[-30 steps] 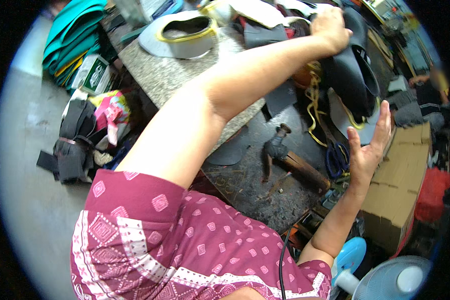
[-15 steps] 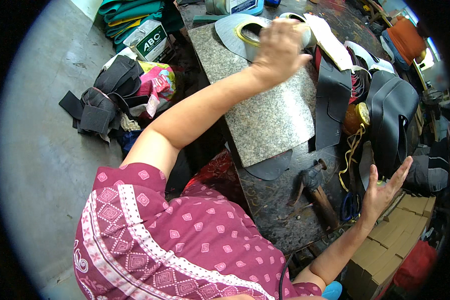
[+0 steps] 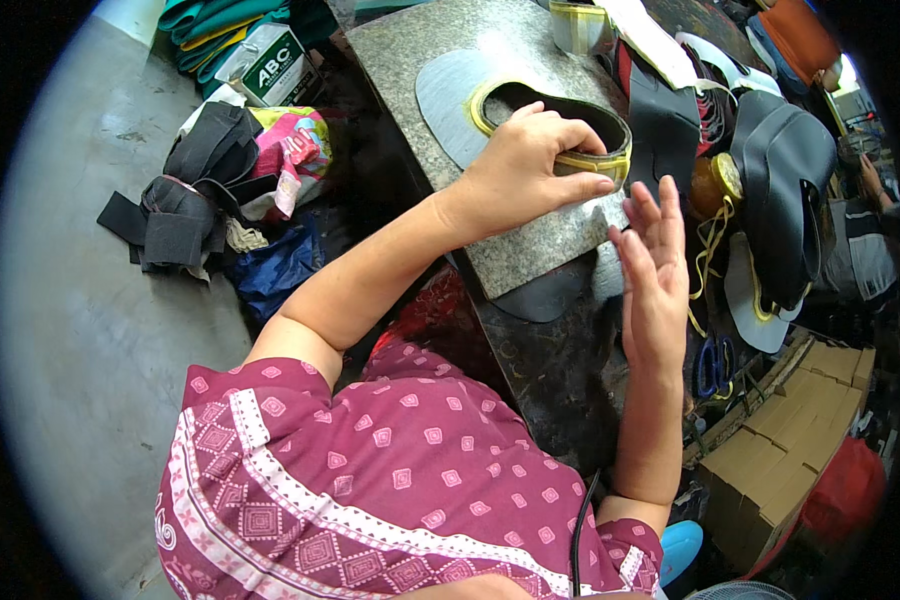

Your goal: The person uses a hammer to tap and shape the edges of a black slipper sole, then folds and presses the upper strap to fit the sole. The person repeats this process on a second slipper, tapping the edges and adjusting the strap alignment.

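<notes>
A grey shoe upper point(image 3: 448, 105) with a yellow-edged opening lies on the speckled stone slab point(image 3: 400, 48). My left hand point(image 3: 530, 165) is closed on the near edge of its raised, curled band, thumb outside and fingers over the rim. Just right of that band, my right hand point(image 3: 658, 270) is raised with its fingers stretched out, holding nothing. A second grey piece with a yellow edge point(image 3: 580, 28) stands at the slab's far end. From under the slab's near edge shows a black rounded piece point(image 3: 542, 297).
Black leather pieces point(image 3: 785, 190) and a jar with a yellow lid point(image 3: 715, 180) are on the right. Blue-handled scissors point(image 3: 712, 368) lie near a cardboard box point(image 3: 780, 450). Black strips point(image 3: 185, 210) and a tin point(image 3: 270, 65) are at the left.
My left hand has come nearer and taken hold of the grey shoe upper's band; the upper now lies nearer on the slab. My right hand has moved left, from beside the black leather pieces.
</notes>
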`<state>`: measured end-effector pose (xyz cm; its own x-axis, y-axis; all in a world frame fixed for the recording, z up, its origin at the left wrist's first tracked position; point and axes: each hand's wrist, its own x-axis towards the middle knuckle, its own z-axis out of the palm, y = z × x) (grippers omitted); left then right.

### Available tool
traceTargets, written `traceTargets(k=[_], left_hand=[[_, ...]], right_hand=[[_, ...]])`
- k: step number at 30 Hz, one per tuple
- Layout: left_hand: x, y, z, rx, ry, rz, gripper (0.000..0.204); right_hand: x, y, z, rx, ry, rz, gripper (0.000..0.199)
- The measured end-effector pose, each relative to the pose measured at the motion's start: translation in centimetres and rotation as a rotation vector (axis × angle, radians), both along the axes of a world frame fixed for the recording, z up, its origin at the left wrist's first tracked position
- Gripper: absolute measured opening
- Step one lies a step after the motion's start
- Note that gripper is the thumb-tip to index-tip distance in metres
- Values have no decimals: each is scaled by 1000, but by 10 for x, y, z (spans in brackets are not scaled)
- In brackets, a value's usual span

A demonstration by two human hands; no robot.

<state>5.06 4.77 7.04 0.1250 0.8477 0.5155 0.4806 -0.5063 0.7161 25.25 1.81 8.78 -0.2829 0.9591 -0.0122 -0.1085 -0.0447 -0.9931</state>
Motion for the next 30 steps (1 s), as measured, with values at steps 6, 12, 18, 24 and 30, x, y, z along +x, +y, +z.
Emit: traceTargets(k=[6,12,18,24,30], left_hand=[[3,-17,5,-18,-39,-97,21],[5,-32,1,80,-153,-211,12],[-1,-45,6,-20,-52,-157,14],[9,-51,14,39,47,-39,33],[6,-54,20,110,196,-44,25]], right_hand=[[12,9,-25,-218,298,-32,69],[32,16,-31,-403,419,315,56],[20,9,-43,-314,442,210,54],[13,2,-43,-276,414,160,53],[10,-5,-44,-190,459,160,49]])
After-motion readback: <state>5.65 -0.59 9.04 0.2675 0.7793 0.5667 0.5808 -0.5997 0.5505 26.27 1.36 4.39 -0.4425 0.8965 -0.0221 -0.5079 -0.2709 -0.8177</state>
